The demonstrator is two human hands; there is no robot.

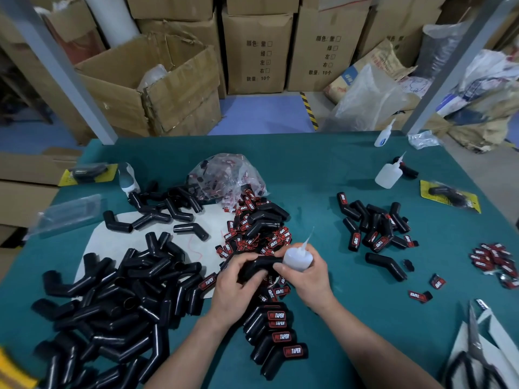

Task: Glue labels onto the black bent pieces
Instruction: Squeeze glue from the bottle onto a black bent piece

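Observation:
My left hand point(238, 287) grips a black bent piece point(259, 266) just above the green table. My right hand point(307, 276) holds a small white glue bottle point(298, 256), nozzle pointing up, while its fingertips also touch the piece's right end. A heap of red-and-black labels point(252, 231) lies just behind my hands. A big pile of unlabelled bent pieces point(112, 299) fills the left. Several labelled pieces point(278, 335) lie in a row between my forearms, and another labelled group point(376, 226) sits to the right.
A plastic bag of labels point(227, 175) lies at mid table. Two more glue bottles point(389, 172) point(384, 134) stand at the back right. Scissors point(474, 352) lie at the near right and loose labels point(494, 259) at the right edge. Cardboard boxes point(151, 85) stand beyond the table.

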